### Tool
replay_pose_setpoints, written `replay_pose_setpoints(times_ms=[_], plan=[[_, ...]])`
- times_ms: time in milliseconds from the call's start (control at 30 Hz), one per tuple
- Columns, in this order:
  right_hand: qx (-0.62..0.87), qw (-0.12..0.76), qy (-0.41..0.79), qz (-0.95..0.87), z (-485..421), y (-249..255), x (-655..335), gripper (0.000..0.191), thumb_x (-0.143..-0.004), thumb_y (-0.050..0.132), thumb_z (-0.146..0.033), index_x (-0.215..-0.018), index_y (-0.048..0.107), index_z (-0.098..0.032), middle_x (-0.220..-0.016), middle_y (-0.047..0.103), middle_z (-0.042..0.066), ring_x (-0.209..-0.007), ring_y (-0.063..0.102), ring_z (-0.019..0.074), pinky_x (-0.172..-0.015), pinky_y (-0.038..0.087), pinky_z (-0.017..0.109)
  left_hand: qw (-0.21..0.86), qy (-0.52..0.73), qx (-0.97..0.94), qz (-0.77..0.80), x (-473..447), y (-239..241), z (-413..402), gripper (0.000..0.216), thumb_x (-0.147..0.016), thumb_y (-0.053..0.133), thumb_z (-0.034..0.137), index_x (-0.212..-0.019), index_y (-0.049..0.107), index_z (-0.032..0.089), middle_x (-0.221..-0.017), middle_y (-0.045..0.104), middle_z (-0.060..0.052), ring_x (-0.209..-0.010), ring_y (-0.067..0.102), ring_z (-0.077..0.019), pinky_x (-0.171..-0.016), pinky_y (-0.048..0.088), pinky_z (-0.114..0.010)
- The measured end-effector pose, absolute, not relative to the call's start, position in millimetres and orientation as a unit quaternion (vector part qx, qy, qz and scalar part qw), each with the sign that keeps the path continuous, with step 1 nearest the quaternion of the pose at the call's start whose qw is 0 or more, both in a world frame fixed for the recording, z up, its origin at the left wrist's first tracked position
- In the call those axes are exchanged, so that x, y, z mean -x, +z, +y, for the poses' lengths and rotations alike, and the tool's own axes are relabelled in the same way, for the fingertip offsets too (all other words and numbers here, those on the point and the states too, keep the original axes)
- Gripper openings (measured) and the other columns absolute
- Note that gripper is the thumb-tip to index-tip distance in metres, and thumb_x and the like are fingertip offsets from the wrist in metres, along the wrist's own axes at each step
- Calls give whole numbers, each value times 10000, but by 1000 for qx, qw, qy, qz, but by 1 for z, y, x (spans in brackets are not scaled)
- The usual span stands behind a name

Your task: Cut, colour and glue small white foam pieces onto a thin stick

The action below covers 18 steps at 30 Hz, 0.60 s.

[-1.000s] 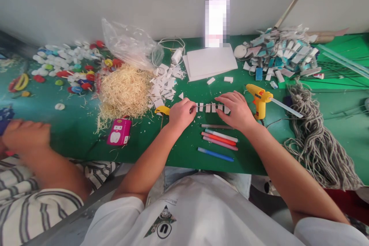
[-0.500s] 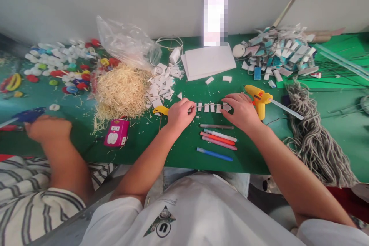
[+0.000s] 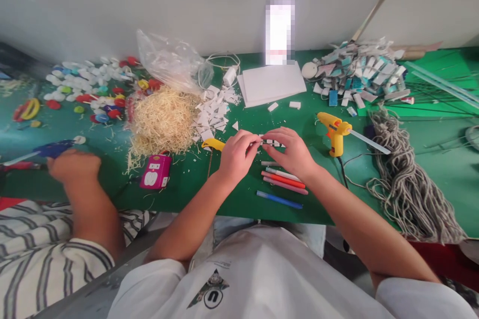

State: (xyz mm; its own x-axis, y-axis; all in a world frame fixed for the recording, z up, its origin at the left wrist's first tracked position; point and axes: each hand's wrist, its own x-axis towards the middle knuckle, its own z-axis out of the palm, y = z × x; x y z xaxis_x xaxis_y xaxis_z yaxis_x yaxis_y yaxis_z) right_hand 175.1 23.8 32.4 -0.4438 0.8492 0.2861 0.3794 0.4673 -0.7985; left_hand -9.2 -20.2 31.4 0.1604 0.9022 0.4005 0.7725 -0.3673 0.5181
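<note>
On the green table (image 3: 232,194) my left hand (image 3: 236,154) pinches the left end of a thin stick (image 3: 261,140) that carries a row of small white foam pieces (image 3: 276,143). My right hand (image 3: 292,152) lies over that row with its fingertips closed on it, close to my left hand. Most of the white pieces are hidden under my right hand. Several coloured markers (image 3: 284,179) lie just below both hands. A yellow glue gun (image 3: 334,129) stands to the right of my right hand.
A heap of straw (image 3: 162,119), white foam scraps (image 3: 213,112), a plastic bag (image 3: 172,62) and bottle caps (image 3: 86,92) lie at the left. White foam sheets (image 3: 271,82), a pile of foam blocks (image 3: 359,70) and grey yarn (image 3: 404,174) lie behind and right. A co-worker's hand (image 3: 73,167) holds a blue glue gun (image 3: 52,149) beside a pink box (image 3: 155,172).
My right hand has slid left along the row of white pieces towards my left hand and now covers most of them. The co-worker's hand moved right with the blue glue gun.
</note>
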Motion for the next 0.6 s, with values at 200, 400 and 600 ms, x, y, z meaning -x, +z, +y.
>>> replay_pose_setpoints(times_ms=[200, 400, 600], plan=[[429, 383, 400, -714, -13, 36, -177, 170, -903, 647, -357, -817, 725, -232, -879, 785, 53, -848, 731, 210, -796, 594, 356, 107, 435, -758, 474, 1, 47, -50, 76, -1009, 561, 141, -996, 621, 186, -916, 712, -46, -846, 684, -147, -741, 547, -245], [454, 379, 466, -658, -49, 42, -184, 221, -861, 704, -443, -794, 720, -233, -826, 782, 40, -772, 734, 200, -714, 606, 318, 108, 427, -776, 451, -3, 45, -72, 99, -1007, 551, 121, -982, 617, 191, -907, 731, -44, -840, 703, -145, -759, 564, -257], [479, 377, 502, -614, -65, 41, -187, 241, -829, 723, -453, -746, 728, -227, -760, 765, 33, -722, 719, 196, -656, 601, 306, 89, 412, -787, 451, -9, 39, -87, 109, -1024, 542, 159, -981, 636, 193, -895, 742, -36, -812, 710, -134, -759, 551, -248]])
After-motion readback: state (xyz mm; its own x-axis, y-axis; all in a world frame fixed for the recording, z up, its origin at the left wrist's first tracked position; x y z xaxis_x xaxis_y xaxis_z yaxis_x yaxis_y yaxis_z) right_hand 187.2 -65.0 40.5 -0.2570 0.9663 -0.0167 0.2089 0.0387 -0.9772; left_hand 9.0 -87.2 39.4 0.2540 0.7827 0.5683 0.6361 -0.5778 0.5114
